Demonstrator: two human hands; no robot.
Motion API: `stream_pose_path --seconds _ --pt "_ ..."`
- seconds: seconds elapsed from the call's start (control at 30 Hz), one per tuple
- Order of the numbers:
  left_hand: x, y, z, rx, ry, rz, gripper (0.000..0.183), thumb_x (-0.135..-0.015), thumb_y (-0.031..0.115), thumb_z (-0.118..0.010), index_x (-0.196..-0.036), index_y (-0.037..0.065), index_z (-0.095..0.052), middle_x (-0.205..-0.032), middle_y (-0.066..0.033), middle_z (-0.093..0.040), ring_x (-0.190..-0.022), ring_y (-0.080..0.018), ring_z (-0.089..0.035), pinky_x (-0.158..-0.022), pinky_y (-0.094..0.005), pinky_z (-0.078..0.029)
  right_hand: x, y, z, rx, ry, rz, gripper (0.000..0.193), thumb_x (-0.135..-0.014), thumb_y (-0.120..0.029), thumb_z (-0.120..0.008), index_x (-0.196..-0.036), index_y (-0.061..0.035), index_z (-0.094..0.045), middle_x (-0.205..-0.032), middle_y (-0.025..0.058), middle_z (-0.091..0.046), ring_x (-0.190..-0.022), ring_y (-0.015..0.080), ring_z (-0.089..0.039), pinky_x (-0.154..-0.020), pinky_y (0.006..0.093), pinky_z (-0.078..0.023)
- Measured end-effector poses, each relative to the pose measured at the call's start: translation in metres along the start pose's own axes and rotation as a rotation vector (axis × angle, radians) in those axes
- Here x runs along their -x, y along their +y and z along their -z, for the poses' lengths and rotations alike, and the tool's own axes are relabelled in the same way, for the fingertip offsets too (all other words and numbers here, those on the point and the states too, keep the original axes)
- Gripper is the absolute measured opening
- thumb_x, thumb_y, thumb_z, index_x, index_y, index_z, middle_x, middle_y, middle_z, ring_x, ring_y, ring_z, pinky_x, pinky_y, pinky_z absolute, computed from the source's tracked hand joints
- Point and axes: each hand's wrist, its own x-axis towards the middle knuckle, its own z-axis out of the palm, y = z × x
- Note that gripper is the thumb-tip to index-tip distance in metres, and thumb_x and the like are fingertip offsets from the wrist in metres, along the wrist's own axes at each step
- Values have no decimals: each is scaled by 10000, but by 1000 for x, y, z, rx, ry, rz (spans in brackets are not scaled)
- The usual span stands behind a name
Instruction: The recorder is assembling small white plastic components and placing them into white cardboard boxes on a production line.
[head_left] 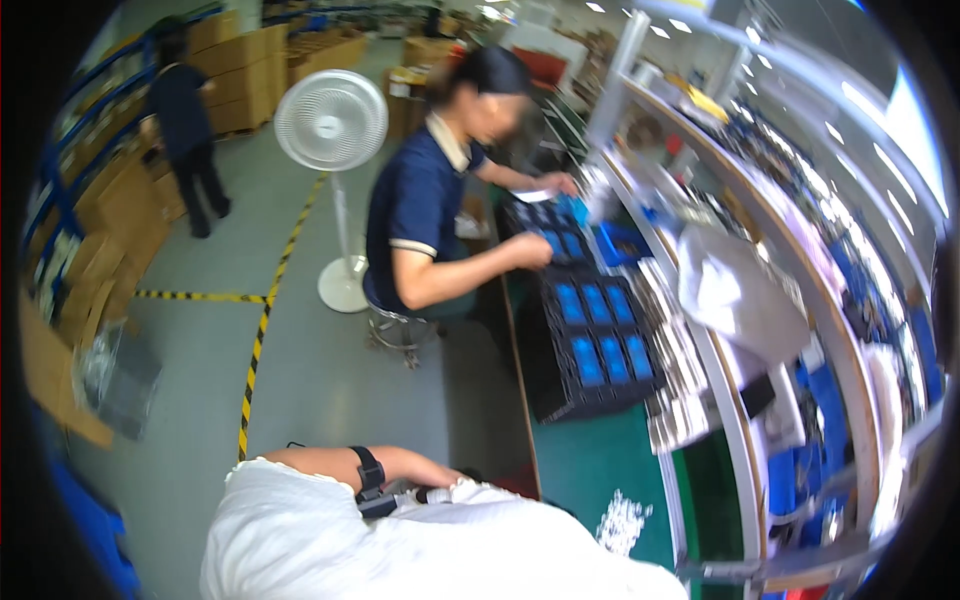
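My left hand (438, 474) rests low against my body, close to a white shirt (400, 545). Its fingers are mostly hidden by cloth folds, so I cannot make out what they touch. A black band with a small dark device (371, 480) is strapped round that forearm. My right hand is out of the picture. Nearest on the right is a green-topped workbench (590, 455) with a scatter of small white pieces (624, 522). Farther along stands a stack of black trays (600, 340) with blue pieces in its compartments.
A seated co-worker (420, 215) in dark blue reaches over another black tray (560, 235). A white standing fan (330, 120) is behind. Cardboard boxes (235, 70) and another person (185, 120) are at the far left. Shelving (720, 360) runs along the bench's right side.
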Motion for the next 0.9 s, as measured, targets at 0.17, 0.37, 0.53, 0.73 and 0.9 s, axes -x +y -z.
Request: stream_pose_path --seconds 0.17,0.37,0.53,0.73,0.9 --pt "-30 15 24 -121 -204 10 579 -921 380 -454 -1396 73 -334 -1451 -114 -303 -1342 -248 -255 -1094 -361 -200 43 26 -37 -242 53 5 597 -867 -284 -602 -1331 11 -371 -1225 76 -507 -1139 140 -440 -949 282 -372" --pt "-24 20 63 -309 115 157 604 -880 466 -519 -1319 56 -453 -1321 -140 -470 -1233 -241 -415 -1020 -323 -322 42 41 -6 27 247 16 541 -880 -155 -577 -1365 -31 -373 -1321 98 -472 -1204 182 -439 -997 303 -348" --pt "-39 71 84 -202 253 155 462 -891 401 -535 -1177 38 -551 -1154 -114 -586 -1067 -202 -545 -880 -319 -434 70 13 29 -192 944 205 614 -839 -253 -624 -1340 7 -383 -1264 124 -486 -1110 201 -489 -910 317 -424" --pt "-65 173 44 -32 -103 -119 339 -941 292 -483 -1094 0 -557 -1078 -140 -610 -989 -217 -592 -820 -346 -489 64 31 121 -865 1342 293 643 -819 -318 -621 -1328 -22 -362 -1296 199 -387 -1155 315 -411 -861 453 -429" --pt "-135 216 6 -56 -287 -309 344 -955 283 -459 -1147 3 -517 -1134 -148 -579 -1042 -228 -570 -881 -358 -469 52 24 173 -833 1431 339 765 -825 -342 -619 -1392 -30 -211 -1367 294 -257 -1260 406 -296 -939 527 -362"
